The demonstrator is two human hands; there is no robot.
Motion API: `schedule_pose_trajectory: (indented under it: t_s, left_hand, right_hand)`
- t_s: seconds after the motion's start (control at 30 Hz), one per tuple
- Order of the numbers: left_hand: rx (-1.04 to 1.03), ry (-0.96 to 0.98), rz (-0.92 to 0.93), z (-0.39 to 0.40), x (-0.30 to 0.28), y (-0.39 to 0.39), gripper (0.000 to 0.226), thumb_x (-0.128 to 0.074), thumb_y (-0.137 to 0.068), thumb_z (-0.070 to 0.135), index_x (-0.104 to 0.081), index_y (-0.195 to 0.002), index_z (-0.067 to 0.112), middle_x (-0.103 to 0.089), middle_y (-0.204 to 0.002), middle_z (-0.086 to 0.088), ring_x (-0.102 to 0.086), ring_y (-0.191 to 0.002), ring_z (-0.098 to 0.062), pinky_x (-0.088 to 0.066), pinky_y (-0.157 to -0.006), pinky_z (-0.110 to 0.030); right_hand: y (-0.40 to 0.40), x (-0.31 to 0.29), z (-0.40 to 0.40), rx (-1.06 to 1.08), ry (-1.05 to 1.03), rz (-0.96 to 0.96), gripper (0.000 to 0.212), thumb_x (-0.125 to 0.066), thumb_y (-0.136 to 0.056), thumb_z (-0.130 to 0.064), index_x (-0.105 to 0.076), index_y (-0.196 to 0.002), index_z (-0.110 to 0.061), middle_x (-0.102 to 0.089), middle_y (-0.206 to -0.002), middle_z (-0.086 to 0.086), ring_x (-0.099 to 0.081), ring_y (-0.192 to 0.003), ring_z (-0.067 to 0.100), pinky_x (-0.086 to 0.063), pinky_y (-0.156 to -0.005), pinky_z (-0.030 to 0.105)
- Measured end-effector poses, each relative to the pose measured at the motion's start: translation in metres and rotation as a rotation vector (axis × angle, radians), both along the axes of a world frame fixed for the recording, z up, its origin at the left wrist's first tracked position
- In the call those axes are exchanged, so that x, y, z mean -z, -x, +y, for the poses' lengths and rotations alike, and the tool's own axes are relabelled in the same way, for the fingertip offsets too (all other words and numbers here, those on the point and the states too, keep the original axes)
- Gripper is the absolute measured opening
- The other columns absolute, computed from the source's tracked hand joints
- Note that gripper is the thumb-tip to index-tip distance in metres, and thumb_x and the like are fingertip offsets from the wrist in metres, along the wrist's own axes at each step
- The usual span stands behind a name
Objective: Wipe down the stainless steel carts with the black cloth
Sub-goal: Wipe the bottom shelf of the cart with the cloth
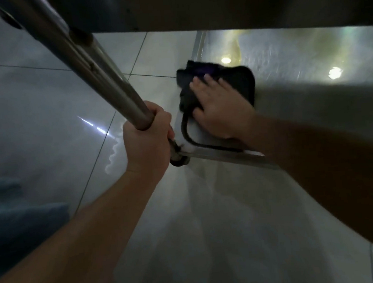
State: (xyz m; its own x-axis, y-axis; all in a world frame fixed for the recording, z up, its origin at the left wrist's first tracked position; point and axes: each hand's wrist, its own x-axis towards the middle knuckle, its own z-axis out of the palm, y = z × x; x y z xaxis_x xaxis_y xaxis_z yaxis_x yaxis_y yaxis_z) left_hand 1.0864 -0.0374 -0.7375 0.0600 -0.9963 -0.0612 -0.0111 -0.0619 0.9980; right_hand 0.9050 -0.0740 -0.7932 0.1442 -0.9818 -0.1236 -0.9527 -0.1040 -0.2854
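I look down under a stainless steel cart. Its lower shelf [310, 101] is shiny and reflects ceiling lights. The black cloth [238, 80] lies bunched on the shelf's near left corner. My right hand [218, 108] presses flat on the cloth, fingers spread over it. My left hand [148, 139] is wrapped around the cart's round steel leg [92, 66], low down near where it meets the shelf. The cart's upper shelf [215, 4] crosses the top of the view as a dark underside.
Glossy pale floor tiles [47, 120] spread to the left and below the cart. Blue fabric [17, 226], probably my trouser leg, shows at the left edge. The shelf's raised rim [222, 155] runs under my right wrist.
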Motion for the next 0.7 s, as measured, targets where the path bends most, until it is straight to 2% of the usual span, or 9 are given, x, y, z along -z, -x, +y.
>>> schedule_pose_trajectory:
  t_s: [0.17, 0.27, 0.37, 0.47, 0.57, 0.63, 0.7]
  left_hand:
    - [0.038, -0.005, -0.023, -0.002, 0.003, -0.004, 0.019, -0.06, -0.077, 0.006, -0.054, -0.067, 0.021, -0.046, -0.054, -0.002, -0.048, -0.05, -0.015, -0.045, -0.054, -0.031]
    - [0.066, -0.008, -0.03, -0.001, 0.003, -0.004, 0.019, -0.058, -0.075, 0.005, -0.053, -0.065, 0.02, -0.046, -0.053, -0.001, -0.046, -0.052, -0.016, -0.042, -0.053, -0.03]
    - [0.075, 0.003, -0.013, 0.002, 0.004, -0.005, 0.02, -0.058, -0.075, 0.005, -0.054, -0.065, 0.021, -0.047, -0.053, 0.0, -0.045, -0.051, -0.016, -0.042, -0.052, -0.03]
    - [0.042, 0.016, 0.012, 0.005, 0.003, 0.0, 0.013, -0.057, -0.076, 0.005, -0.051, -0.071, 0.015, -0.046, -0.052, 0.001, -0.045, -0.049, -0.015, -0.041, -0.05, -0.029]
    - [0.008, 0.054, -0.014, 0.005, 0.002, 0.002, 0.023, -0.058, -0.086, -0.002, -0.05, -0.072, 0.014, -0.047, -0.05, 0.001, -0.045, -0.048, -0.017, -0.044, -0.051, -0.027]
    - [0.031, 0.067, -0.04, 0.004, 0.003, 0.0, 0.033, -0.054, -0.094, -0.011, -0.052, -0.072, 0.013, -0.048, -0.051, 0.0, -0.046, -0.049, -0.016, -0.046, -0.054, -0.027]
    - [0.056, 0.064, -0.053, 0.004, 0.001, -0.002, 0.033, -0.051, -0.094, -0.014, -0.052, -0.074, 0.013, -0.048, -0.052, 0.0, -0.047, -0.049, -0.016, -0.047, -0.055, -0.026]
  right_hand:
    - [0.032, -0.012, -0.079, 0.197, -0.076, -0.029, 0.07, -0.027, -0.104, -0.047, -0.015, -0.166, -0.016, -0.009, -0.174, 0.002, -0.003, -0.16, 0.024, -0.001, -0.129, 0.046]
    - [0.033, -0.007, -0.087, 0.225, -0.058, -0.026, 0.069, -0.026, -0.104, -0.047, -0.017, -0.165, -0.017, -0.012, -0.174, 0.0, -0.006, -0.16, 0.024, -0.001, -0.129, 0.046]
    - [0.025, -0.005, -0.067, 0.192, -0.008, -0.057, 0.07, -0.032, -0.103, -0.048, -0.021, -0.164, -0.016, -0.018, -0.172, 0.002, -0.01, -0.159, 0.024, -0.004, -0.129, 0.047]
    - [-0.001, -0.005, -0.014, 0.086, -0.012, -0.084, 0.077, -0.034, -0.101, -0.055, -0.018, -0.165, -0.016, -0.015, -0.173, 0.001, -0.007, -0.16, 0.022, -0.003, -0.128, 0.045]
    - [-0.032, -0.001, 0.051, -0.11, -0.021, -0.118, 0.078, -0.025, -0.1, -0.063, -0.011, -0.167, -0.026, -0.006, -0.174, -0.007, 0.001, -0.16, 0.016, 0.003, -0.128, 0.04]
    - [-0.043, 0.001, 0.069, -0.147, -0.063, -0.161, 0.074, -0.016, -0.102, -0.065, -0.004, -0.166, -0.03, 0.0, -0.173, -0.011, 0.009, -0.158, 0.009, 0.011, -0.126, 0.036]
    - [-0.042, 0.001, 0.071, -0.135, -0.08, -0.166, 0.069, -0.015, -0.105, -0.061, -0.002, -0.166, -0.031, 0.002, -0.173, -0.012, 0.012, -0.157, 0.007, 0.012, -0.126, 0.035]
